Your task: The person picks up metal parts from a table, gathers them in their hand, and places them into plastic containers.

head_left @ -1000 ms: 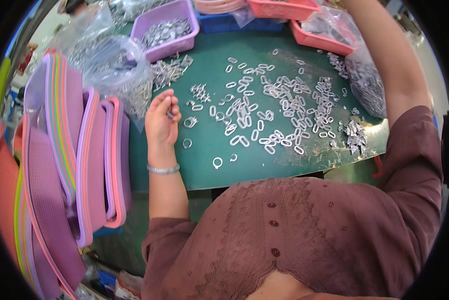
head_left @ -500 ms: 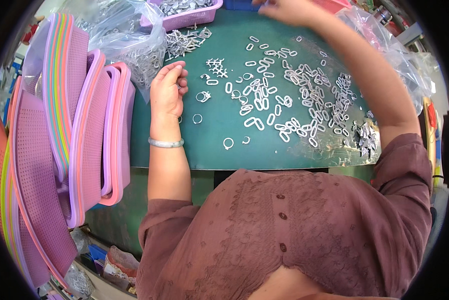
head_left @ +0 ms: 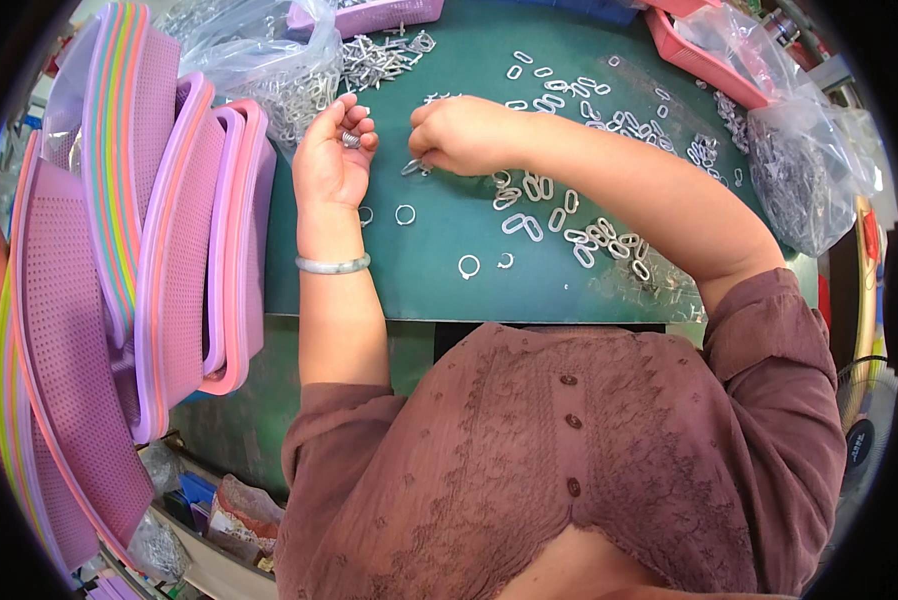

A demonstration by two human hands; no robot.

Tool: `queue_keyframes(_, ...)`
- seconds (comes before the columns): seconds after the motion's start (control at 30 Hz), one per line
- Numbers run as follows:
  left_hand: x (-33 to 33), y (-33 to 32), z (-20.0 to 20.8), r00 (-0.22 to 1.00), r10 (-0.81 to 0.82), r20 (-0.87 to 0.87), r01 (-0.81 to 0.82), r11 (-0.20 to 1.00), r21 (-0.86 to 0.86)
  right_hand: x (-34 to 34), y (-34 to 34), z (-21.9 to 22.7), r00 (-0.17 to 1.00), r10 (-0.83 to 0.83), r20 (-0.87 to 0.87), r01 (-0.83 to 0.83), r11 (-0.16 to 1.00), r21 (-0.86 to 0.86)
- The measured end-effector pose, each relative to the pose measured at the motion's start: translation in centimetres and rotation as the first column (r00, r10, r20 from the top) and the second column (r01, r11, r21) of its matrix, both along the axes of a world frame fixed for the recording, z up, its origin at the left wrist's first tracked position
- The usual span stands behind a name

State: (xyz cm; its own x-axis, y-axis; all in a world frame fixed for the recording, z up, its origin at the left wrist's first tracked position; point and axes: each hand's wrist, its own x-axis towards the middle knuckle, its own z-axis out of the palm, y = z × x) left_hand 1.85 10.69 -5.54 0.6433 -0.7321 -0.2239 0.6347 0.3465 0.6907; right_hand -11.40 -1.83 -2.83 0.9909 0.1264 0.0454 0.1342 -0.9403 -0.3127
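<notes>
My left hand [head_left: 335, 160] is held palm up above the left part of the green table [head_left: 419, 295], fingers curled inward. A small ribbed silver metal piece [head_left: 351, 140] shows among its fingers; whether it is gripped or worn, I cannot make out. Arm bent across the table, my right hand [head_left: 469, 135] points its fingertips down, pinched at a small silver ring-shaped part [head_left: 412, 168]. Below lie a thin metal ring [head_left: 405, 214] and another ring [head_left: 469, 266]. Many flat oval metal links [head_left: 532, 229] are spread to the right, partly hidden under my right forearm.
Stacked coloured plastic baskets [head_left: 174, 270] crowd the left side. At the back are a pile of metal screw-like parts [head_left: 379, 62], a clear plastic bag [head_left: 269, 75] and a purple basket [head_left: 394, 16]. A pink basket [head_left: 704, 60] and a filled bag [head_left: 804, 185] stand right.
My right hand has come from the far back edge toward me and left, down to the small ring-shaped part. My left hand has turned its palm more upward. The view has shifted slightly.
</notes>
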Motion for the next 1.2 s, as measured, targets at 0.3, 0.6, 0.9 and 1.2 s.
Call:
queue_keyframes(0.3, -0.3, 0.2, 0.1, 0.999, -0.032, 0.014, 0.032, 0.999, -0.011, -2.7, -2.9, 1.9, 0.982, -0.181, -0.055, 0.189, 0.961, 0.203)
queue_keyframes(0.6, -0.9, 0.0, 0.0, 0.994, -0.104, 0.040, 0.103, 0.995, 0.009, -5.4, -1.5, 1.1, 0.976, -0.149, -0.159, 0.160, 0.985, 0.059)
queue_keyframes(0.9, -1.3, 0.1, 0.0, 0.974, -0.177, 0.139, 0.168, 0.983, 0.074, -5.4, -0.6, 0.9, 0.971, -0.139, -0.195, 0.149, 0.988, 0.041)
queue_keyframes(1.2, -1.9, -0.1, 0.4, 0.973, -0.169, 0.155, 0.153, 0.982, 0.108, -4.9, -2.1, 1.7, 0.970, -0.075, -0.232, 0.125, 0.970, 0.208)
